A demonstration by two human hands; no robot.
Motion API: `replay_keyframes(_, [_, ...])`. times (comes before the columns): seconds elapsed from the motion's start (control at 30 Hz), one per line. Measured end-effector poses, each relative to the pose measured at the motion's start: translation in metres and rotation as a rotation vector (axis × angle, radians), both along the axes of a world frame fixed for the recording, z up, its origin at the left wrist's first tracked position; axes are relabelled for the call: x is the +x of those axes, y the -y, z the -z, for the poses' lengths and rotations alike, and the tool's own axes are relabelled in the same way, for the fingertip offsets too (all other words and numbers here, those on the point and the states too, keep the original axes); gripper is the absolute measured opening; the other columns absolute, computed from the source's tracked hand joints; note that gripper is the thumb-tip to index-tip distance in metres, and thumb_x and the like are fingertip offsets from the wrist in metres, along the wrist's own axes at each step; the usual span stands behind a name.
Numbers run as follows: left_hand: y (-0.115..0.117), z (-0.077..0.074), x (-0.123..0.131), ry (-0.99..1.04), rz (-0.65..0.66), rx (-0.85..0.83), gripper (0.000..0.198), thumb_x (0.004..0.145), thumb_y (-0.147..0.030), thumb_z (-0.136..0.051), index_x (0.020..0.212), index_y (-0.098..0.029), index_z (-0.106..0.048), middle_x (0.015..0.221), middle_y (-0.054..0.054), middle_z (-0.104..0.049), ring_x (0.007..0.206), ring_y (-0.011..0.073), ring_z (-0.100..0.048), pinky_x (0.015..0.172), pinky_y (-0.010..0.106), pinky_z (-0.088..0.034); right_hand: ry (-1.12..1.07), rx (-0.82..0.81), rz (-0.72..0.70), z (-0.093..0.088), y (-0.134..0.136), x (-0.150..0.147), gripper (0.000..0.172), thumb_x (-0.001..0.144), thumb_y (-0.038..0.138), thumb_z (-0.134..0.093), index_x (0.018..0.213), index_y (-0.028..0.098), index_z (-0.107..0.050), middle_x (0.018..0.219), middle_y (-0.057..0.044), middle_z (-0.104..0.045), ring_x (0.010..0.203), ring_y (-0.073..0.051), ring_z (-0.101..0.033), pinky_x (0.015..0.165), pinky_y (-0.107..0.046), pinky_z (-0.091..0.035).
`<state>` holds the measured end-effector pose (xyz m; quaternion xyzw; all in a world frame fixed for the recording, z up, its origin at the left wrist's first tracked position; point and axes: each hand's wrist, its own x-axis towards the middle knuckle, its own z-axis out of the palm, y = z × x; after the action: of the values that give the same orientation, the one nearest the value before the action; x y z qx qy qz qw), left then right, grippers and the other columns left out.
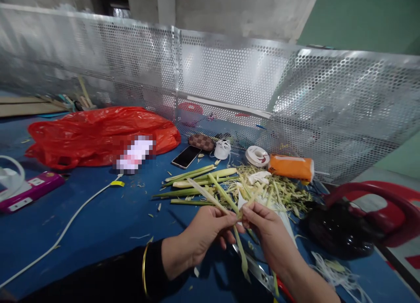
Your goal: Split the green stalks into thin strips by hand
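My left hand [215, 226] is closed around a few long pale green plant stalks [226, 196], which cross each other between thumb and fingers. Against them, my right hand [269, 224] pinches with thumb and forefinger at the same crossing point. One thin stalk end [243, 257] hangs down below the hands. Several cut stalks [193, 180] lie side by side on the blue table [98, 246] beyond my left hand. Behind my right hand spreads a heap of green trimmings [282, 189]. Scissors [259, 270] lie under my hands, partly hidden by the right one.
A red plastic bag [82, 134], a lit phone [136, 154] on a white cable, a dark phone [186, 157] and a checkered case [201, 142] lie farther back. An orange packet [291, 166] is near the perforated metal screen [229, 71]. A black glossy object [341, 228] sits at right, white strings [341, 274] below.
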<state>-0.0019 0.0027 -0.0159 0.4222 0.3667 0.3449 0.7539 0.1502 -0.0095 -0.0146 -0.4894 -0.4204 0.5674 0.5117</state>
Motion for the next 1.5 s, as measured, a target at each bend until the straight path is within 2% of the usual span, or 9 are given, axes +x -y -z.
replay_keyframes(0.23, [-0.002,-0.004,-0.001,-0.038,-0.026,-0.088,0.020,0.078,-0.026,-0.065,0.077,-0.008,-0.071,0.079,0.010,-0.071,0.047,0.0058,-0.057,0.040,0.013,-0.039,0.115,-0.002,0.041,0.002,-0.011,0.013,0.038,0.074,0.053,-0.068,0.067,0.016,-0.062,0.058,0.001,-0.054,0.052,-0.010,-0.046,0.052,-0.023,-0.036])
replay_keyframes(0.37, [-0.004,-0.008,-0.004,0.006,-0.099,-0.162,0.022,0.080,-0.029,-0.064,0.079,-0.008,-0.069,0.086,0.012,-0.071,0.052,0.0081,-0.062,0.042,0.014,-0.042,0.430,0.206,0.197,-0.007,-0.014,0.024,0.035,0.080,0.053,-0.059,0.075,0.018,-0.061,0.061,0.002,-0.054,0.059,-0.014,-0.051,0.057,-0.024,-0.039])
replay_keyframes(0.6, [-0.009,-0.006,-0.006,0.073,-0.219,-0.158,0.010,0.076,-0.019,-0.066,0.078,-0.010,-0.068,0.078,0.006,-0.069,0.049,0.0065,-0.057,0.038,0.014,-0.036,0.858,0.267,-0.261,-0.019,0.004,0.012,0.024,0.083,0.041,-0.056,0.074,0.020,-0.064,0.073,-0.001,-0.065,0.071,-0.018,-0.058,0.066,-0.026,-0.041])
replay_keyframes(0.83, [-0.007,-0.005,-0.005,0.005,-0.263,-0.119,0.021,0.071,-0.031,-0.071,0.070,-0.009,-0.069,0.069,0.005,-0.066,0.046,0.0059,-0.051,0.038,0.015,-0.032,1.028,0.437,-0.225,-0.015,0.004,0.016,0.031,0.090,0.035,-0.048,0.065,0.021,-0.058,0.062,0.000,-0.057,0.061,-0.015,-0.054,0.057,-0.025,-0.040])
replay_keyframes(1.0, [0.006,0.003,0.002,-0.084,-0.078,-0.012,0.018,0.069,-0.030,-0.068,0.068,-0.012,-0.068,0.066,0.006,-0.068,0.045,0.0106,-0.056,0.039,0.019,-0.037,1.085,0.730,0.057,-0.024,0.010,0.011,0.018,0.089,0.034,-0.053,0.087,0.022,-0.067,0.078,-0.005,-0.063,0.072,-0.020,-0.058,0.065,-0.031,-0.043])
replay_keyframes(1.17, [0.018,0.025,0.017,-0.206,0.120,0.017,0.024,0.060,-0.022,-0.071,0.043,-0.016,-0.055,0.039,-0.001,-0.051,0.034,0.0106,-0.046,0.037,0.022,-0.036,1.054,0.615,-0.122,-0.016,0.017,-0.013,0.006,0.081,0.028,-0.065,0.079,0.022,-0.066,0.070,-0.001,-0.056,0.066,-0.017,-0.056,0.057,-0.026,-0.042])
replay_keyframes(1.27, [0.017,0.026,0.015,-0.250,0.155,0.026,0.021,0.064,-0.025,-0.067,0.047,-0.016,-0.059,0.040,-0.001,-0.053,0.033,0.0109,-0.046,0.036,0.023,-0.035,0.972,0.546,-0.122,-0.014,0.020,-0.018,0.025,0.083,0.023,-0.060,0.061,0.021,-0.049,0.061,0.003,-0.047,0.058,-0.013,-0.050,0.053,-0.023,-0.039])
replay_keyframes(1.33, [0.013,0.018,0.008,-0.202,0.199,0.029,0.017,0.068,-0.025,-0.062,0.055,-0.014,-0.064,0.046,0.001,-0.057,0.038,0.0114,-0.050,0.039,0.021,-0.035,0.968,0.625,-0.073,-0.014,0.022,-0.018,0.027,0.086,0.022,-0.055,0.062,0.021,-0.045,0.060,0.003,-0.047,0.057,-0.013,-0.049,0.054,-0.024,-0.037])
replay_keyframes(1.5, [-0.004,-0.007,-0.006,-0.124,-0.024,-0.135,0.005,0.062,-0.017,-0.067,0.062,-0.012,-0.065,0.048,-0.004,-0.053,0.034,0.0029,-0.035,0.034,0.016,-0.020,1.190,1.147,-0.090,-0.010,0.028,-0.014,0.018,0.088,0.011,-0.044,0.082,0.018,-0.058,0.066,-0.002,-0.060,0.060,-0.016,-0.052,0.062,-0.031,-0.035])
